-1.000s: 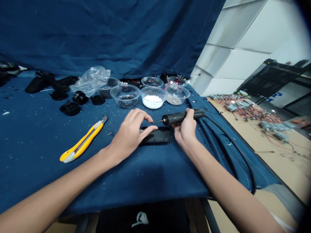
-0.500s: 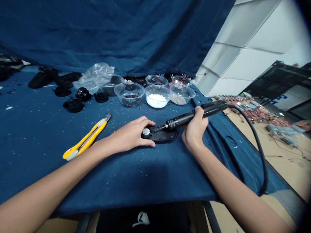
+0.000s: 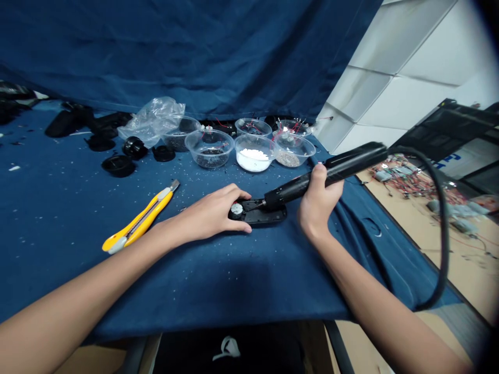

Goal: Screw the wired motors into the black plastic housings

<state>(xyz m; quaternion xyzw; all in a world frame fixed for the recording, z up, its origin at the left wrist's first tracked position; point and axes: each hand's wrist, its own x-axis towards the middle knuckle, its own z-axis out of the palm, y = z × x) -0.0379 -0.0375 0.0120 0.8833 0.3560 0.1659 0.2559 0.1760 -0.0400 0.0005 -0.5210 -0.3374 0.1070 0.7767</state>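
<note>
My left hand (image 3: 218,210) grips the left end of a black plastic housing (image 3: 267,217) that lies on the blue cloth, thumb on the near side and fingers on the far side. A round whitish part (image 3: 236,209) sits in the housing between thumb and forefinger. My right hand (image 3: 320,200) is wrapped round a black corded electric screwdriver (image 3: 290,189), held tilted with its rear end up to the right. Its bit reaches down into the housing beside the round part; the tip is too small to make out. A yellow utility knife (image 3: 142,218) lies left of my left hand.
Clear plastic bowls with small parts, one with white pieces (image 3: 252,158), stand at the back. A plastic bag (image 3: 152,122) and black round parts (image 3: 119,165) lie back left. The screwdriver's cable (image 3: 444,228) loops at right, near a side table with wired parts (image 3: 409,179).
The screwdriver's rear end has risen and its cable has swung outward to the right. The bit stays in the housing, and my left hand keeps its grip.
</note>
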